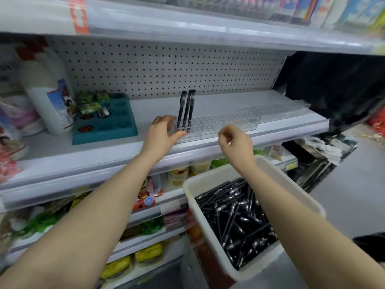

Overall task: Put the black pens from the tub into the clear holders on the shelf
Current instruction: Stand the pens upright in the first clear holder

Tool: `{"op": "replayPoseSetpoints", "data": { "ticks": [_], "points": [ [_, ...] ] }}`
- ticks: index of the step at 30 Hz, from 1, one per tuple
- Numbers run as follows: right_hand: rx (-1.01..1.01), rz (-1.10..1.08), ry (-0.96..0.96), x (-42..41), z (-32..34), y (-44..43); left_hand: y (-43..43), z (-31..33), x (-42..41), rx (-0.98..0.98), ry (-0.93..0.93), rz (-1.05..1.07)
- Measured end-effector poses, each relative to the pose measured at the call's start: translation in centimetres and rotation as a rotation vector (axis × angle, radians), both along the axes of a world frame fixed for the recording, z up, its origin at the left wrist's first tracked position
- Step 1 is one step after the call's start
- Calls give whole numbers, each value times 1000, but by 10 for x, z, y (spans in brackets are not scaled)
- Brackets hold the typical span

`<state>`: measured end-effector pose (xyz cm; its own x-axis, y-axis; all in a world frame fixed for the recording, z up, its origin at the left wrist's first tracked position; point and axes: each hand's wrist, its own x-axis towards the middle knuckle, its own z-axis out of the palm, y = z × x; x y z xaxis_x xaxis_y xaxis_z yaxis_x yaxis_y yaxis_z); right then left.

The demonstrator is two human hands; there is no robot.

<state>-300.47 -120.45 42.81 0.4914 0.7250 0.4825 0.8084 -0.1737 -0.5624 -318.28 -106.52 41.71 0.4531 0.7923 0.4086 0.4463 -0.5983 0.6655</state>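
Three black pens point(186, 110) stand upright at the left end of a clear holder point(225, 123) on the middle shelf. My left hand point(164, 134) grips that holder's left end, thumb and fingers around its corner. My right hand point(234, 142) hovers in front of the shelf edge with fingers curled in and nothing visible in them. A second clear holder point(281, 108) lies further right on the shelf, without pens. Below my right forearm, a white tub point(208, 222) holds many black pens point(235, 222) in a loose heap.
A teal tray point(106, 130) with small boxes sits left of the holder, beside a tall white bottle point(49, 97). A pegboard point(166, 67) backs the shelf. Lower shelves hold packaged goods. A dark bag point(337, 86) fills the right end.
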Motion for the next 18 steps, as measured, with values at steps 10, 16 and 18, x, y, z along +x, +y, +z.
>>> {"op": "replayPoseSetpoints", "data": {
  "ticks": [10,16,18],
  "points": [
    [-828,238,-174,-6,-87,-39,-3,2,0,5,-15,1],
    [-968,306,-294,-6,-100,-33,-4,2,0,-4,-13,-1],
    [-952,296,-279,-3,-98,-33,-4,2,0,-5,-10,1]
  ]
}}
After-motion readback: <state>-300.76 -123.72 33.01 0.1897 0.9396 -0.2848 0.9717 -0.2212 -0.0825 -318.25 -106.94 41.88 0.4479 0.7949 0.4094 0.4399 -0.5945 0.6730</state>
